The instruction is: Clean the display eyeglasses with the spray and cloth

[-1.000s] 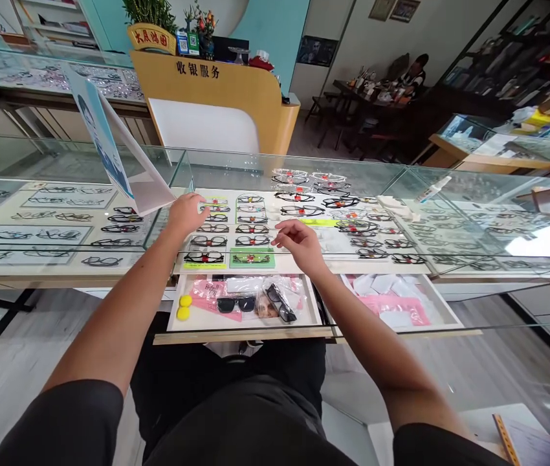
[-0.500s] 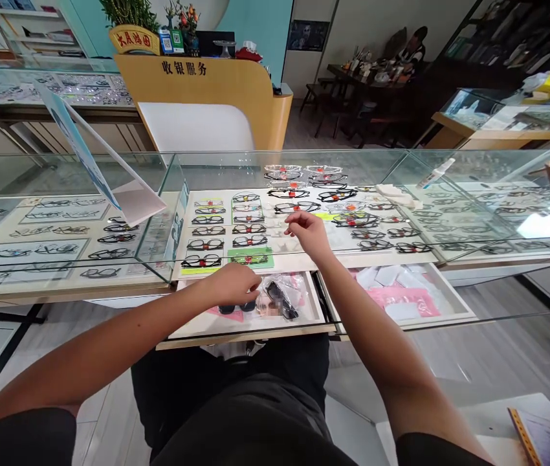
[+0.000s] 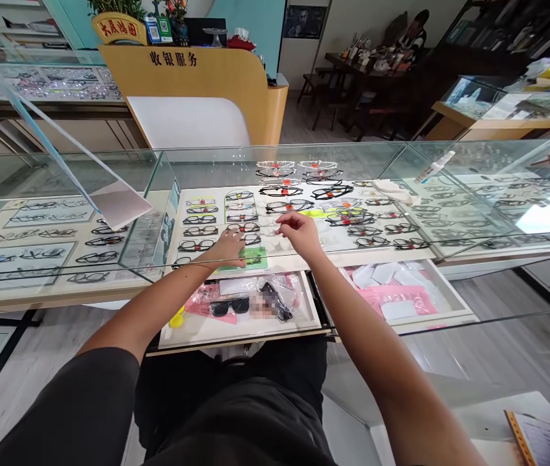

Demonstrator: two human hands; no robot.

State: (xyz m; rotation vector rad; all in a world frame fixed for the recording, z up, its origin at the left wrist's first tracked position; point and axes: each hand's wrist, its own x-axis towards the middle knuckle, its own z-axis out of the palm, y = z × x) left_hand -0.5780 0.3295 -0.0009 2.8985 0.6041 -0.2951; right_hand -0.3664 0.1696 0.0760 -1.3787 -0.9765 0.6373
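Observation:
My left hand [image 3: 229, 248] reaches over a column of eyeglasses, fingers apart, close to a black-framed pair [image 3: 243, 228] and above a green card [image 3: 255, 257]. Nothing shows in its grasp. To its right, my right hand [image 3: 300, 234] is bent at the wrist, thumb and fingers pinched together over the white display board [image 3: 299, 260]. Whatever those fingertips hold is too small to make out. Pale, clear pieces [image 3: 269, 226] lie just left of them. Behind sits a black pair of glasses [image 3: 290, 206] with a red tag.
Glass panes [image 3: 161, 194] enclose the display. Below, an open drawer [image 3: 192, 333] holds sunglasses [image 3: 229, 306] and plastic bags; a second drawer [image 3: 450, 314] holds pink and white packets. A folded sign [image 3: 120, 204] stands left. A white cloth [image 3: 394, 191] and a small bottle [image 3: 436, 167] lie right.
My left hand has moved from above the drawer forward onto the glasses, and its fingers have spread from a closed shape. My right hand stays pinched in nearly the same place.

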